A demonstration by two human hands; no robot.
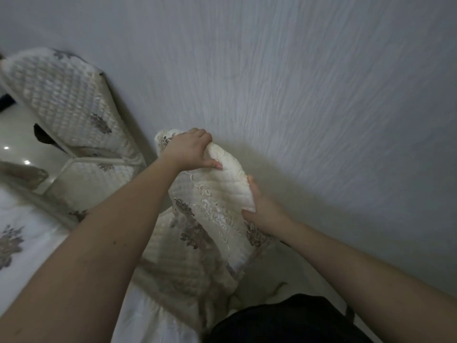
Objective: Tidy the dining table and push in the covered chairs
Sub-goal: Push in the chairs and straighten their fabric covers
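Observation:
A chair in a cream quilted cover with embroidered flowers [210,214] stands right in front of me, close to the wall. My left hand [190,149] grips the top left of its backrest, fingers curled over the edge. My right hand [262,206] holds the top right corner of the same backrest, thumb on top and fingers under the cover. A second covered chair [71,105] stands further left along the wall. The dining table [22,233], under a white cloth with flower prints, shows at the lower left.
A grey textured wall [309,82] fills the right and upper view, close behind the chairs. Glossy pale floor [22,134] shows at the left beyond the second chair. My dark clothing [284,320] is at the bottom.

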